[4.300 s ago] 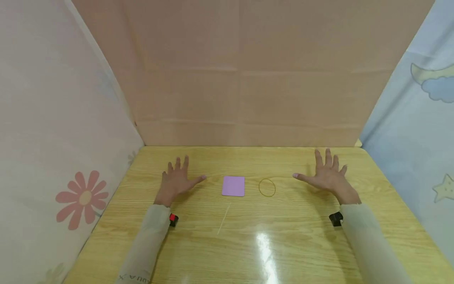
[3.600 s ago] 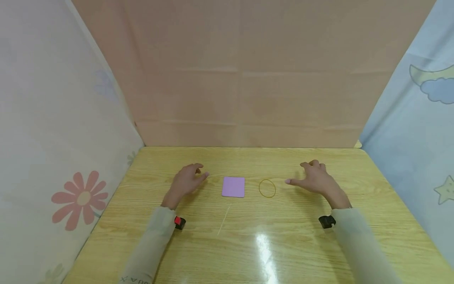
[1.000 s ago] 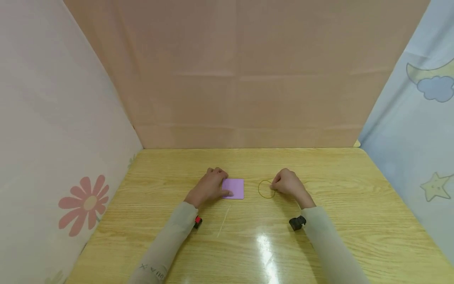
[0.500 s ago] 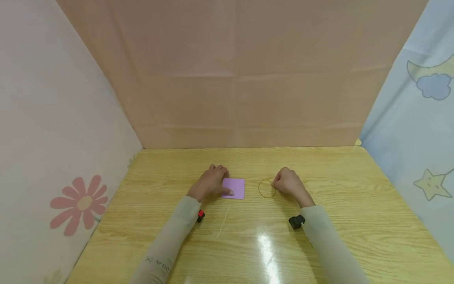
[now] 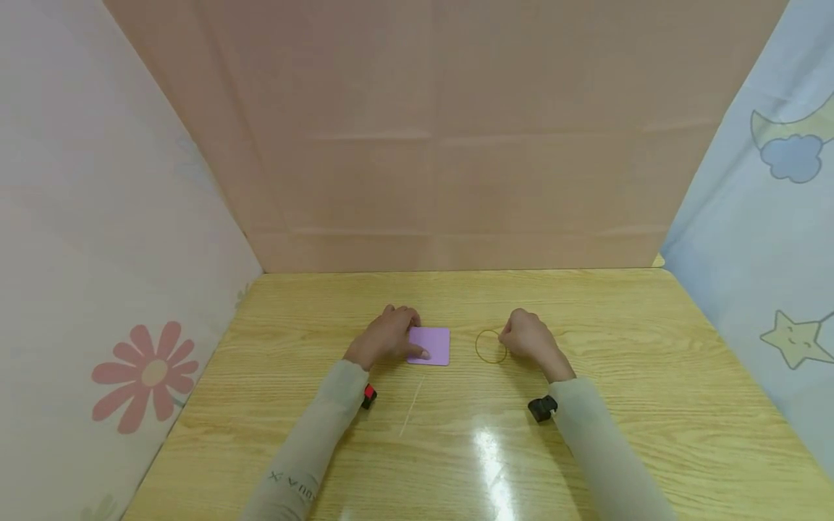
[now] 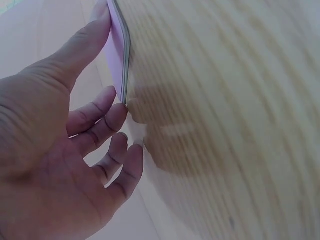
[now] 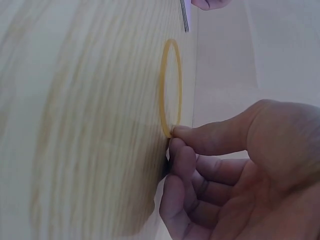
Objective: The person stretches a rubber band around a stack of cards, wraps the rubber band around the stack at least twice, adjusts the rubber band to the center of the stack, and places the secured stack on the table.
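Note:
A flat purple square (image 5: 438,341) with rounded corners lies on the table; in the left wrist view its edge looks layered, like a small stack of cards (image 6: 118,55). My left hand (image 5: 386,337) holds its left side, thumb on the top face and fingertips at the edge. To the right, a yellow rubber band (image 5: 478,351) lies in a loose ring. My right hand (image 5: 531,340) pinches the band's right side between thumb and index finger. The right wrist view shows this pinch at the near end of the rubber band (image 7: 162,92), the other fingers curled.
The wooden table (image 5: 456,449) has a pale line (image 5: 412,405) and a bright glare patch in front. A pinkish-brown sheet (image 5: 430,181) stands at the back edge. Patterned cloths hang on the left (image 5: 78,253) and right (image 5: 749,239).
Both hands began spread wide apart, then moved inward. The left took hold of the purple stack's side, the right pinched the rubber band. Over the last half second they barely moved.

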The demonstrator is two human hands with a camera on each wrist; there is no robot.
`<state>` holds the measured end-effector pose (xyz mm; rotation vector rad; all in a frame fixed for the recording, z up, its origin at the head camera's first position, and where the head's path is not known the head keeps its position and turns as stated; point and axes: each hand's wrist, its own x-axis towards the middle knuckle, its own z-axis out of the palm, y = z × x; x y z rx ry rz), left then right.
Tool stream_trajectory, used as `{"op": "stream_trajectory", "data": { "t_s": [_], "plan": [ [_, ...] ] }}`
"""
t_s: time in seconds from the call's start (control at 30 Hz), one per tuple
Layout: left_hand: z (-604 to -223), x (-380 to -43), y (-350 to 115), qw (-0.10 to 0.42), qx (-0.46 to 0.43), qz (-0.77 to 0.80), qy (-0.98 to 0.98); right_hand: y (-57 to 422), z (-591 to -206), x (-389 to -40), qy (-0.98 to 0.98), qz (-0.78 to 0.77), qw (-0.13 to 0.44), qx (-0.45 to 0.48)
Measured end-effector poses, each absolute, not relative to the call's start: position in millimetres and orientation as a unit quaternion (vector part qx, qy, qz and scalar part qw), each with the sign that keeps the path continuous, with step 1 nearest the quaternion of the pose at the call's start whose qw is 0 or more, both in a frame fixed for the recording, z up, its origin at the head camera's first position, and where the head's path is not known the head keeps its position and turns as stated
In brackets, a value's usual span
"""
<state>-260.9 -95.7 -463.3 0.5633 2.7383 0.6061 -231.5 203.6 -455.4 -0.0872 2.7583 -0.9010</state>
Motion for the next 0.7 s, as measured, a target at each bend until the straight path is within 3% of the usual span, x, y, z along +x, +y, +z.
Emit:
{"op": "stream_trajectory", "data": {
  "t_s": [0.7],
  "plan": [
    [-467.4, -272.7, -95.4, 0.206, 0.205, 0.267, 0.919, 198.1, -454.1, -229.4, 0.947, -0.283, 0.141, -0.051]
  ]
}}
